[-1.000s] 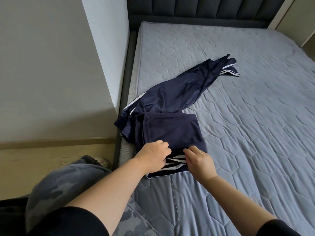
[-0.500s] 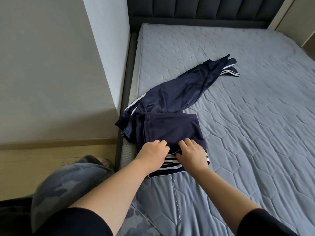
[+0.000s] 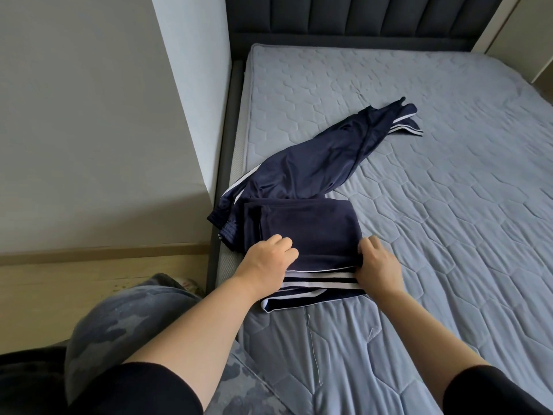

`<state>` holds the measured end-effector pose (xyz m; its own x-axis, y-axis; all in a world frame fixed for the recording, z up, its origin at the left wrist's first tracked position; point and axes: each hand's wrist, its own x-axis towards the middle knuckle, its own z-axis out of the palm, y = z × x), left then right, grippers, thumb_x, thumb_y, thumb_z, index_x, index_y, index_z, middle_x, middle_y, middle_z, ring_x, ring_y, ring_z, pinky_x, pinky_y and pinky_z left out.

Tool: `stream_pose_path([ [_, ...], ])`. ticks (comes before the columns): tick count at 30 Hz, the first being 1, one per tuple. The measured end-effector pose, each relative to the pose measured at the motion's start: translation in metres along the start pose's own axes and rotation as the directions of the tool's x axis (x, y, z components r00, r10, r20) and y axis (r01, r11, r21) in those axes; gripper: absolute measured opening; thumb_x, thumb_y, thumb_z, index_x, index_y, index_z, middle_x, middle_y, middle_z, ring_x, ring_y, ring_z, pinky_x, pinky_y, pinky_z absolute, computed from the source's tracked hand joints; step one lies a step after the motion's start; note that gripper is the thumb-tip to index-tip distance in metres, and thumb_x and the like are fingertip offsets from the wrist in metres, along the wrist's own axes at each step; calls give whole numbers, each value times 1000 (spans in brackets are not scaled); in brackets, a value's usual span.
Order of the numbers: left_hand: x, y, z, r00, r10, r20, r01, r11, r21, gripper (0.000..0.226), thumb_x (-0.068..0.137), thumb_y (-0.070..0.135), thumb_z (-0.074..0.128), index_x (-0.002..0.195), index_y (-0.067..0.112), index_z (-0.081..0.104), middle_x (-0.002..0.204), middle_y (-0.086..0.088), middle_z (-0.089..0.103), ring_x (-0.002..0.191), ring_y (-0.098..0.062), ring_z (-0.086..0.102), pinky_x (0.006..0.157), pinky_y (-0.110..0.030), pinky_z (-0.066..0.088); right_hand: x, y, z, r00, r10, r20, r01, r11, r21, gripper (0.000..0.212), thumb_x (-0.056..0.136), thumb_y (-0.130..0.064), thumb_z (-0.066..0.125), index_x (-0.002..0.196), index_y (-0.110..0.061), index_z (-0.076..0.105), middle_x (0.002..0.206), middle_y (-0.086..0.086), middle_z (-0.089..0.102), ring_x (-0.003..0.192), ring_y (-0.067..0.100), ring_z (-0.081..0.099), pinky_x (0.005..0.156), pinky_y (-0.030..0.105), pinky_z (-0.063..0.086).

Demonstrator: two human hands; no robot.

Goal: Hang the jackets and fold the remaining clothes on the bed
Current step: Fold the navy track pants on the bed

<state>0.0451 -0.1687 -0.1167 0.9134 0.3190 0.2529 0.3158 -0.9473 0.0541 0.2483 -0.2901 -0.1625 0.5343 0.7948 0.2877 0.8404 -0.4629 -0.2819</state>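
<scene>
Left hand (image 3: 265, 262) and right hand (image 3: 378, 265), fingers curled, grip the folded navy white-striped fabric garment (image 3: 308, 226) near left edge of grey quilted mattress (image 3: 449, 211); crumpled navy track pants (image 3: 314, 163) just behind.

Soft, even daylight gives faint shadows and no glare; focus is sharp, with wide-angle bending of lines toward the edges.

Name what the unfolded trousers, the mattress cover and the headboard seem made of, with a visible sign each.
Unfolded trousers: likely smooth synthetic knit; slight sheen, soft drape. Mattress cover: matte quilted fabric; stitched hexagons. Headboard: padded upholstery, probably fabric; vertical channels.
</scene>
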Motion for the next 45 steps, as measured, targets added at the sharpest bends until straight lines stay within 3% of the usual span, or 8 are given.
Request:
stream_pose_path([
  [4, -2, -6, 5, 990, -138, 2, 138, 990, -26, 41, 31, -16, 69, 53, 10, 46, 60, -3, 46, 54, -21, 49, 40, -21, 23, -7, 6, 3, 997, -31, 68, 21, 989, 144, 24, 66, 18, 49, 83, 2, 57, 86, 15, 58, 59, 37, 50, 53, 38, 38],
  [13, -4, -16, 15, 951, -276, 137, 282, 959, -22, 24, 70, -10, 46, 74, 13, 41, 83, 2, 34, 83, -16, 34, 52, -25, 17, 0, 20, 3, 890, 410, 199, -452, 732, 510, 23, 76, 8, 57, 80, -12, 67, 76, 1, 64, 70, 11, 58, 62, 16, 38],
  [17, -5, -21, 13, 935, -327, 137, 333, 943, -19, 24, 68, -12, 47, 74, 11, 46, 84, 0, 37, 83, -18, 36, 52, -26, 18, 6, 30, -5, 878, 283, 386, -477, 599, 644, 24, 80, 10, 62, 74, -13, 68, 67, -4, 66, 53, -9, 57, 59, 5, 43],
  [25, -6, -26, 22, 915, -377, 143, 399, 899, -184, 35, 69, -9, 51, 61, 18, 30, 71, 6, 29, 76, -16, 30, 48, -23, 14, 29, 33, 2, 760, 194, 620, -627, 471, 621, 36, 98, -2, 41, 67, -10, 57, 63, 0, 49, 62, 12, 42, 58, 19, 36],
  [30, -6, -27, 23, 899, -411, 152, 438, 838, -326, 50, 84, 24, 64, 54, 20, 24, 60, 5, 29, 65, -14, 33, 49, -22, 17, 14, 16, 9, 935, 284, 214, -348, 853, 388, 15, 86, 1, 54, 75, -10, 56, 65, 2, 52, 71, 23, 47, 59, 27, 26],
  [35, 0, -19, 13, 933, -359, -1, 337, 875, -347, 56, 82, 14, 63, 53, 20, 16, 54, 5, 19, 60, -19, 29, 49, -28, 15, -22, -15, 3, 981, -154, -117, 174, 967, 186, 19, 62, -4, 66, 74, -4, 52, 68, 7, 52, 66, 30, 49, 62, 33, 37],
  [39, 2, -11, -1, 971, -203, -127, 153, 934, -323, 48, 60, -5, 70, 49, 15, 28, 48, 3, 23, 50, -21, 32, 44, -24, 23, -15, -39, 3, 992, -77, -98, 82, 995, 55, 34, 57, -7, 82, 66, -3, 50, 59, 11, 53, 56, 32, 50, 59, 38, 41],
  [45, -3, -18, 0, 974, -158, -165, 121, 970, -212, 34, 42, -14, 67, 47, 4, 39, 48, -6, 35, 46, -22, 43, 39, -19, 25, 2, -22, 1, 964, 266, -9, -265, 963, 54, 21, 65, 9, 46, 68, -10, 37, 58, 9, 43, 56, 29, 34, 50, 33, 15],
])
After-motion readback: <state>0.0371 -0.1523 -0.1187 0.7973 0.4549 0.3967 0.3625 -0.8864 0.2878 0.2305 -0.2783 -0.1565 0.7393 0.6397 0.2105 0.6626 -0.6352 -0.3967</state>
